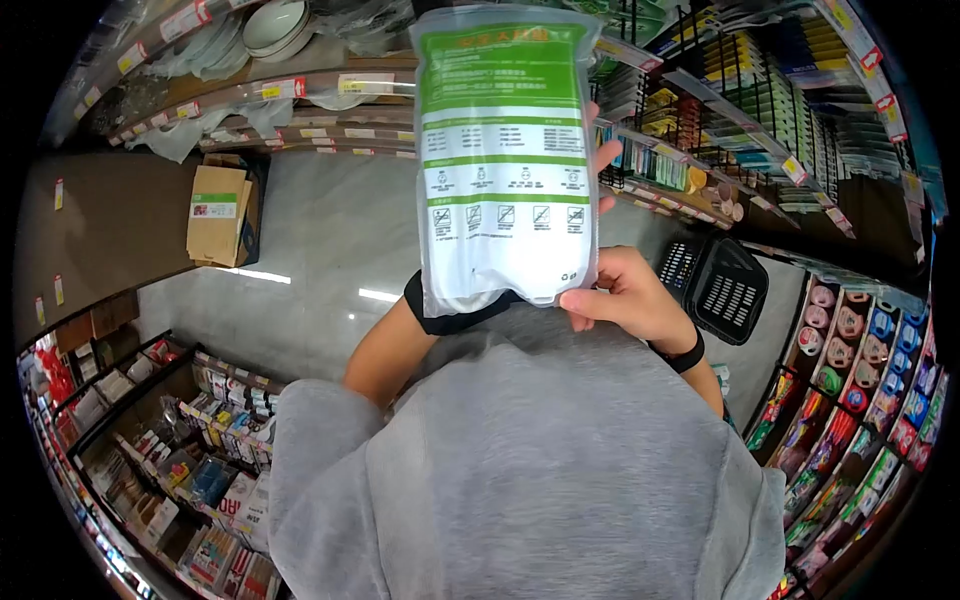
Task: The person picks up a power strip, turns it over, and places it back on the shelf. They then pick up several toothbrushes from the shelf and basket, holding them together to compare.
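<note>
A clear plastic package [505, 180] with green and white printing is held upright in front of my chest. My left hand [607, 156] is mostly hidden behind it, supporting its back, with fingertips showing past its right edge. Near the lower right corner, my right hand [625, 292] grips the package, its thumb on the front face. A black band [684, 352] is on my right wrist, and something black [430, 312] wraps my left wrist.
Shelves with price tags [285, 88] hold dishes [275, 25] at the upper left. A black basket [728, 298] stands on the floor at the right. A cardboard box [215, 215] lies at the left. Racks of packaged goods [850, 350] line the right; more goods [215, 480] fill the lower left.
</note>
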Action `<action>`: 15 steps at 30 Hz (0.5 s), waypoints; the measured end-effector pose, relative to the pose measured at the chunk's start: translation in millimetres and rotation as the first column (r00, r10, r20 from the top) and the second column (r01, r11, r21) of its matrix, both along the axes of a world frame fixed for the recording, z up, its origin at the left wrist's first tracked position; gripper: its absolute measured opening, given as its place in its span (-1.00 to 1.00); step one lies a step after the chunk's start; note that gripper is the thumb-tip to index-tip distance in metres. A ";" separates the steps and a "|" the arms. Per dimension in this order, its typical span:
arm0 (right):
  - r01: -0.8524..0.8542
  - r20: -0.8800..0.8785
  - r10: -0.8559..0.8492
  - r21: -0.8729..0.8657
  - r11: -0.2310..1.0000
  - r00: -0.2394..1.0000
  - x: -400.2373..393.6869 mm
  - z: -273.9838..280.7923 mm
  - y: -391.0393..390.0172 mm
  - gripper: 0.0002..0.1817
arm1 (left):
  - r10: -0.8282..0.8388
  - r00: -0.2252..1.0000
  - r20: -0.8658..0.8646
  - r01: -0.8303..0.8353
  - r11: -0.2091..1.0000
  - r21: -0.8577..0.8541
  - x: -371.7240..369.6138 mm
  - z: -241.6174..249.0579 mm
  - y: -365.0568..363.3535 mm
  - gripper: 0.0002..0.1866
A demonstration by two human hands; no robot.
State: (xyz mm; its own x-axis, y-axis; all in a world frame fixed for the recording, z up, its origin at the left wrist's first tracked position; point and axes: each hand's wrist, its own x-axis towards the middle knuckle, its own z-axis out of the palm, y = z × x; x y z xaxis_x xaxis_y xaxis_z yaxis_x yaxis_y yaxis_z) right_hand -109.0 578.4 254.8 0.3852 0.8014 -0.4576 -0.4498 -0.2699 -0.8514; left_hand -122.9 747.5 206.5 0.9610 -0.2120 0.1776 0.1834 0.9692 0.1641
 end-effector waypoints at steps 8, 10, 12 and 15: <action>0.029 -0.038 -0.028 0.023 0.999 0.999 -3.5 -9.1 -1.9 -0.81 | -0.048 0.999 -0.012 0.046 0.992 -0.120 -3.1 -7.6 -3.0 -0.26; 0.016 -0.012 -0.016 0.015 1.000 1.000 -4.1 -10.4 -2.8 -0.81 | -0.071 0.997 0.007 0.071 0.985 -0.160 -3.7 -11.3 -4.6 -0.26; 0.000 0.002 0.000 0.024 1.000 1.000 -4.2 -12.6 -4.9 -0.81 | -0.101 0.995 0.010 0.101 0.987 -0.128 -3.1 -12.9 -4.3 -0.25; -0.003 0.010 0.003 0.028 1.000 1.000 -4.5 -11.9 -5.3 -0.81 | -0.124 0.992 -0.018 0.117 0.970 -0.214 -4.0 -12.1 -5.9 -0.24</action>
State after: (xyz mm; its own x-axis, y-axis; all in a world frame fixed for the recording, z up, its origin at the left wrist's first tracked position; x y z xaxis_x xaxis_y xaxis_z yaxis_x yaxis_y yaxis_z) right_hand -113.6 573.0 242.9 0.3872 0.8150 -0.4311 -0.4400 -0.2476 -0.8632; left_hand -126.9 741.5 194.4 0.9365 -0.2873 0.2012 0.3029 0.9517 -0.0505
